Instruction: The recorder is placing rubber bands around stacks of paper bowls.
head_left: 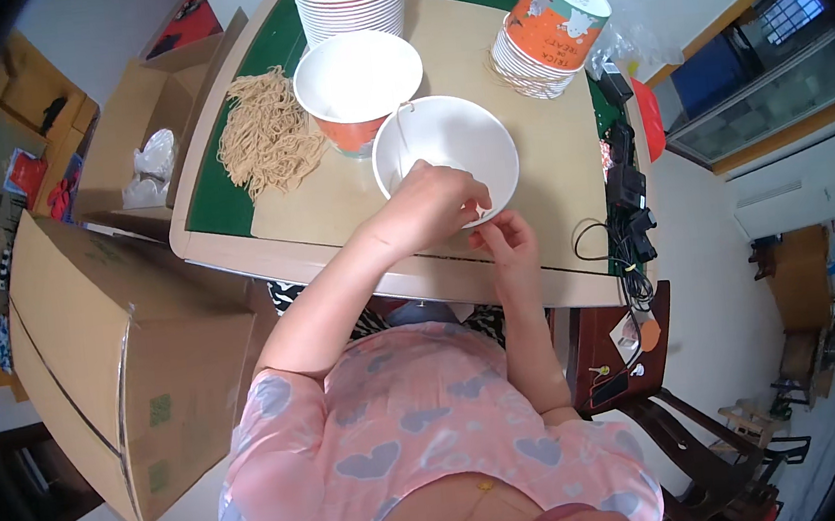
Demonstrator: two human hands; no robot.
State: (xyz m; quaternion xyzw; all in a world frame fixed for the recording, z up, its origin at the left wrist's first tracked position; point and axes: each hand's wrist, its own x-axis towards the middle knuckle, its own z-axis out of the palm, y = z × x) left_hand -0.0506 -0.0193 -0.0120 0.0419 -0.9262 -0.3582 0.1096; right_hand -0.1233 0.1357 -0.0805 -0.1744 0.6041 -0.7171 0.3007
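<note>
A white-lined paper bucket [461, 141] stands at the table's near edge with its mouth up. A thin tan cord [405, 126] hangs from its far rim down the inside toward my left hand. My left hand [437, 198] reaches over the rim into the bucket, fingers closed in a pinch near the near wall, seemingly on the cord's end. Just outside that wall, my right hand [508, 242] pinches at the rim; what lies between its fingertips is too small to make out. A heap of tan cords [270, 134] lies to the left.
Behind stands another open white bucket [359, 75], next to a tall stack of orange-patterned buckets [351, 11]. An upside-down stack [551, 32] with cords around it stands far right. Black adapters and cables [627, 190] line the right edge. Large cardboard boxes [134, 348] flank the table's left.
</note>
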